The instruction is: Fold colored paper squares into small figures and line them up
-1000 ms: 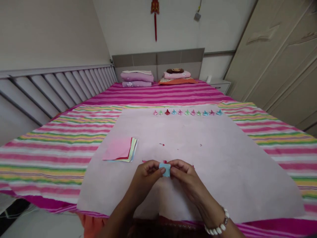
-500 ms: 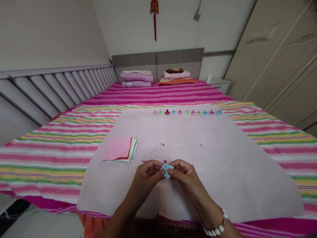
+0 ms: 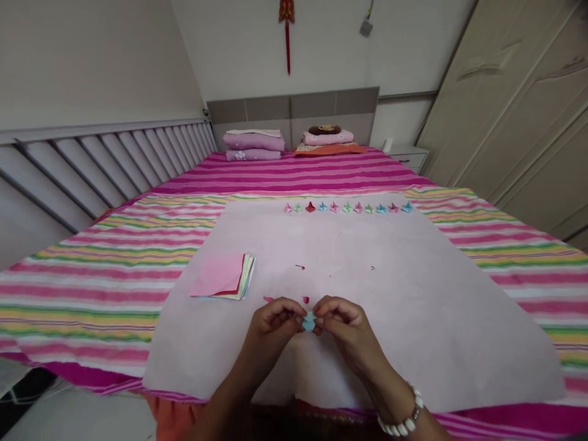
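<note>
A small folded piece of light-blue paper [image 3: 309, 321] is pinched between both hands, low in the middle of the view. My left hand [image 3: 277, 321] grips its left side with thumb and fingertips. On its right side the fingertips of my right hand [image 3: 342, 321] are closed; a bracelet of pale beads circles that wrist. Just beyond the fingers lie two small red-pink scraps [image 3: 305, 299]. To the left sits a stack of square paper sheets [image 3: 217, 275], pink on top, with red, pale green and blue edges showing.
A pale sheet [image 3: 413, 306] covers the middle of the striped bed [image 3: 82, 294]. Along its far edge stands a row of several small folded paper figures [image 3: 347, 208]. Tiny bits, one a dark stick [image 3: 300, 267], lie mid-sheet. Folded bedding [image 3: 254, 144] rests by the headboard.
The blue paper has changed from a flat diamond with both thumbs on its face to a smaller, layered shape held at its sides. The thumbs have moved apart.
</note>
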Tool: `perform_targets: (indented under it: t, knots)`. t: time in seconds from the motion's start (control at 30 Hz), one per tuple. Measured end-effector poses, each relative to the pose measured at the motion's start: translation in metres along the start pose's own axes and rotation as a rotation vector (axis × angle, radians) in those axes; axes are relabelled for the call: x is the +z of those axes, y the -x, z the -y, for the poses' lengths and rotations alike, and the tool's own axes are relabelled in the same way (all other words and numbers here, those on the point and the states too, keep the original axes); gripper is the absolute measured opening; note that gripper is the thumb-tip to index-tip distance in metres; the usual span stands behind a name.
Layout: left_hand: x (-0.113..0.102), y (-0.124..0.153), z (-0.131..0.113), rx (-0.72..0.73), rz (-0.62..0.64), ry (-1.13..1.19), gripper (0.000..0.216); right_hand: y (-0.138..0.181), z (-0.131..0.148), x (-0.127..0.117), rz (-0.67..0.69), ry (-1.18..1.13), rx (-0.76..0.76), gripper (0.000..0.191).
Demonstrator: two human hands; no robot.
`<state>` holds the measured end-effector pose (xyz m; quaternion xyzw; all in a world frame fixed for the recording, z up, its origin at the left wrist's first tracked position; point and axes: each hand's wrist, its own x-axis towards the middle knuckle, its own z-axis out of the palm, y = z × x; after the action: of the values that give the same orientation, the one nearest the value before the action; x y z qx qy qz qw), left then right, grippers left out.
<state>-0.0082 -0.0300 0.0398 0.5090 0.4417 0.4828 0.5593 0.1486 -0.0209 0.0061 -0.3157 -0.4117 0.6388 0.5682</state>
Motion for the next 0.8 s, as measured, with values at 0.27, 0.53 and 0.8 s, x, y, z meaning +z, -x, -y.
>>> perform_targets:
  t: [0.27, 0.53, 0.8]
  knots:
    - [0.0003, 0.0008, -0.0009, 0.061, 0.042, -0.038, 0.005, 0.0007, 0.0041, -0.0021, 0.061, 0.125, -0.122, 0.005]
    - [0.0013, -0.0018, 0.0062, 0.07, 0.031, -0.017, 0.012, 0.003, 0.0066, -0.0006, 0.057, 0.167, -0.144, 0.006]
    - [0.0035, 0.0016, 0.0025, 0.065, -0.031, -0.047, 0.015, 0.0036, 0.003, -0.0022, 0.086, 0.038, -0.03, 0.027]
